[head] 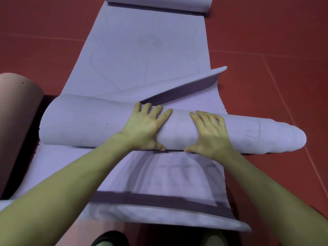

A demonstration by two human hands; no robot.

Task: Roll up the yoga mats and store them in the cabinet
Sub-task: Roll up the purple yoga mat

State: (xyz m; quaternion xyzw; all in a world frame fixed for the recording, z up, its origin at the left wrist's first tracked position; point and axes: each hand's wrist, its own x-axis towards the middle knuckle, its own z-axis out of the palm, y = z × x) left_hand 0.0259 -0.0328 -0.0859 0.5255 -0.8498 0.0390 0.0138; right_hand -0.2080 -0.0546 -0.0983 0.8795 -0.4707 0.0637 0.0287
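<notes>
Looking down, I see something dark at the bottom edge, cut off by the frame and too blurred to name. Just beyond it the near end of the lavender yoga mat lies flat on the red floor, its printed lines smeared and partly covered by my forearms. Across the middle of the frame sits the rolled part of the mat, a thick tube lying crosswise; its right end sticks out past the mat's edge and tapers unevenly. My left hand rests on top of the roll with fingers spread and nearly straight, thumb down on the near side. My right hand lies beside it in the same way, fingers bent a little over the curve, thumb low toward the flat sheet; neither hand closes round anything. Behind the roll a loose corner flap lifts off the sheet. At the left edge a pink rolled mat is only partly in view. At the top of the frame another lavender roll is cut off by the edge.
</notes>
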